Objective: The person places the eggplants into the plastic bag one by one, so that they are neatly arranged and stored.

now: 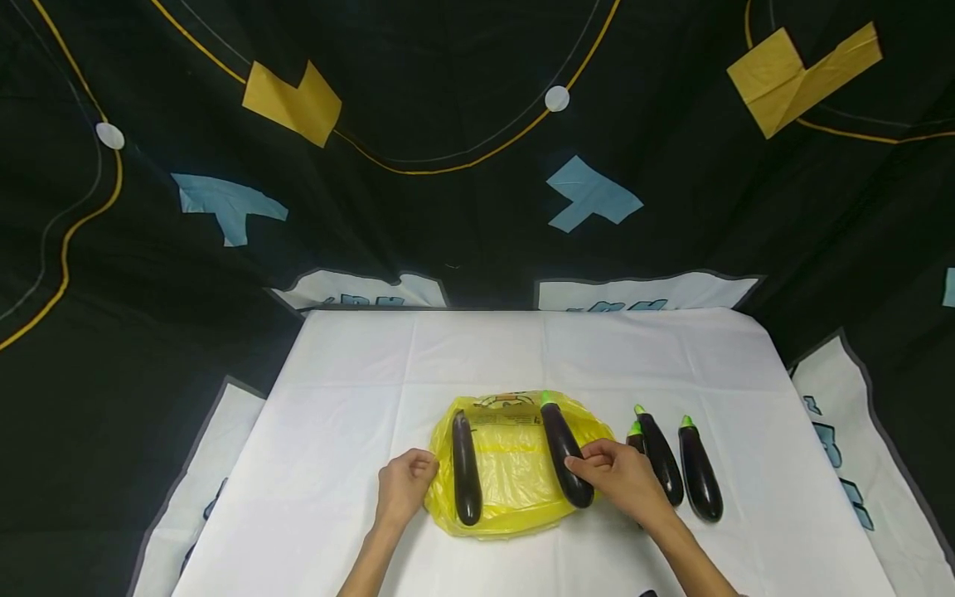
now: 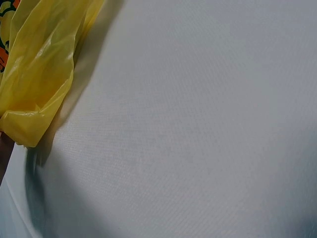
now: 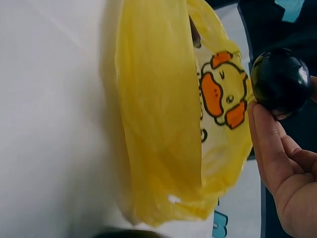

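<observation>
A yellow plastic bag [image 1: 515, 473] with a printed cartoon duck face lies spread with its mouth open on the white table. My left hand [image 1: 406, 485] pinches the bag's left rim, its fingers curled. Inside the bag, along the left side, lies one dark eggplant [image 1: 466, 473]. Between thumb and fingers my right hand [image 1: 621, 477] holds a second eggplant [image 1: 564, 452] by its side, over the right part of the bag. In the right wrist view the round end of that held eggplant [image 3: 281, 82] shows above the fingers [image 3: 275, 146]. The left wrist view catches mainly the bag's edge [image 2: 42, 79].
Right of the bag lie several more eggplants: one [image 1: 700, 473] outermost, another [image 1: 660, 456] beside it, and one [image 1: 635, 437] partly hidden by my right hand. A dark tip [image 1: 647, 594] shows at the bottom edge. Black cloth [image 1: 462, 224] hangs behind the white table [image 1: 358, 373].
</observation>
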The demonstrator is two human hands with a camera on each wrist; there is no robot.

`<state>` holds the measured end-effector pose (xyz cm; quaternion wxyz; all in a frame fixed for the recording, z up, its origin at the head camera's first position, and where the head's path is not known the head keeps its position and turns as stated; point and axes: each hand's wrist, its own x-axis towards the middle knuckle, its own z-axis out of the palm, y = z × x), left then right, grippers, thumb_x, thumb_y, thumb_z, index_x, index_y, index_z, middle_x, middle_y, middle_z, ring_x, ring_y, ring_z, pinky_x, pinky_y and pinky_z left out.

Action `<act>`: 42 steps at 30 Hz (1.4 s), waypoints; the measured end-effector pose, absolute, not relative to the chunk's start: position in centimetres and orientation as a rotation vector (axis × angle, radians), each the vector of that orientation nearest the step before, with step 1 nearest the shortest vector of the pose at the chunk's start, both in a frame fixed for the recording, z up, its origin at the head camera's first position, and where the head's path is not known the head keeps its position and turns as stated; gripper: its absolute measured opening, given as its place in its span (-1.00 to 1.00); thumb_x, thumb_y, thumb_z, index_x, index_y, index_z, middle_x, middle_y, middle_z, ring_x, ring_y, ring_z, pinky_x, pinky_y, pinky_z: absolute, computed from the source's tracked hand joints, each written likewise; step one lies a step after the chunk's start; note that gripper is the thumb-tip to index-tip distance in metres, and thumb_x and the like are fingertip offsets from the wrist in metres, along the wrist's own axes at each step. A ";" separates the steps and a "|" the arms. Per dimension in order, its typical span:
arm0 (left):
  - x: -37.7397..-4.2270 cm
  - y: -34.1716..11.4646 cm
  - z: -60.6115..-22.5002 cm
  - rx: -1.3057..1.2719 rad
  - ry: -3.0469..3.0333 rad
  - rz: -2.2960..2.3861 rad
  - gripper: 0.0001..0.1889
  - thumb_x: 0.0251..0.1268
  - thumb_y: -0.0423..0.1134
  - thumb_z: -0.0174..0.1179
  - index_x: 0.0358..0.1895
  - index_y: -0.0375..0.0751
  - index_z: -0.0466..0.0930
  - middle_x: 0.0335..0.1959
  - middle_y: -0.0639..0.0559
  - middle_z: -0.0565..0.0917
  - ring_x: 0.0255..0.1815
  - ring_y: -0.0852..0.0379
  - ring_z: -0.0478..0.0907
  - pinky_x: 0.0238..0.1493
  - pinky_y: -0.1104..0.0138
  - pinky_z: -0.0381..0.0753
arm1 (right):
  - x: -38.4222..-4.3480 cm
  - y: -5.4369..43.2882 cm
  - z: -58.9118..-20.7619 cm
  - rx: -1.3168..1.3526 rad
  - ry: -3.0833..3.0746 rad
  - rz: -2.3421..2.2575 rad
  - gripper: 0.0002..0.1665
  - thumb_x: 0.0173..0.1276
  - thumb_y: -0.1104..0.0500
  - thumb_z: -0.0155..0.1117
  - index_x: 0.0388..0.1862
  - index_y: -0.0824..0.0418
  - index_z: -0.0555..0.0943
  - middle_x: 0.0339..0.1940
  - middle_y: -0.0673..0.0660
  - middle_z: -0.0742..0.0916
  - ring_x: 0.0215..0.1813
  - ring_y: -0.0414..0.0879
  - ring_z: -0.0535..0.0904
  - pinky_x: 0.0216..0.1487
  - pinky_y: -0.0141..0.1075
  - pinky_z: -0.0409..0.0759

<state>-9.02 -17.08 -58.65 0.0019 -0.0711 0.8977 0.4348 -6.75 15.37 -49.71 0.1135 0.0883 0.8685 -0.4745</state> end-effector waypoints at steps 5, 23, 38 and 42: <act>-9.0 -17.1 -58.6 -0.225 2.818 1.363 -0.93 0.19 -0.31 0.25 -0.38 -0.24 0.65 -0.54 0.08 0.66 -0.56 0.26 0.55 -0.55 0.48 0.55 | -6.7 14.0 -49.7 0.202 2.522 -1.411 -0.54 0.04 -0.19 0.45 -0.33 0.15 0.63 -0.53 -0.06 0.63 -0.45 -0.18 0.50 -0.40 -0.33 0.49; -8.9 -17.0 -58.5 -0.236 2.802 1.369 -0.92 0.20 -0.31 0.26 -0.37 -0.26 0.65 -0.54 0.07 0.65 -0.56 0.25 0.56 -0.55 0.48 0.55 | -6.8 10.6 -50.7 -0.060 2.456 -1.387 -0.51 0.10 -0.21 0.39 -0.26 0.18 0.63 -0.45 -0.07 0.67 -0.41 -0.21 0.56 -0.37 -0.31 0.55; -8.9 -17.0 -58.5 -0.244 2.810 1.364 -0.93 0.18 -0.32 0.26 -0.38 -0.26 0.65 -0.54 0.07 0.66 -0.55 0.25 0.56 -0.55 0.48 0.55 | -8.1 8.2 -52.3 -0.138 2.489 -1.331 -0.54 0.14 -0.19 0.37 -0.31 0.19 0.61 -0.48 -0.04 0.64 -0.47 -0.19 0.54 -0.49 -0.29 0.52; -8.8 -17.0 -58.5 -0.237 2.807 1.366 -0.94 0.19 -0.32 0.26 -0.37 -0.26 0.65 -0.54 0.07 0.66 -0.55 0.25 0.56 -0.55 0.48 0.55 | -8.3 7.7 -52.8 -0.124 2.476 -1.337 -0.56 0.14 -0.16 0.38 -0.33 0.20 0.59 -0.51 -0.04 0.62 -0.51 -0.18 0.51 -0.51 -0.29 0.50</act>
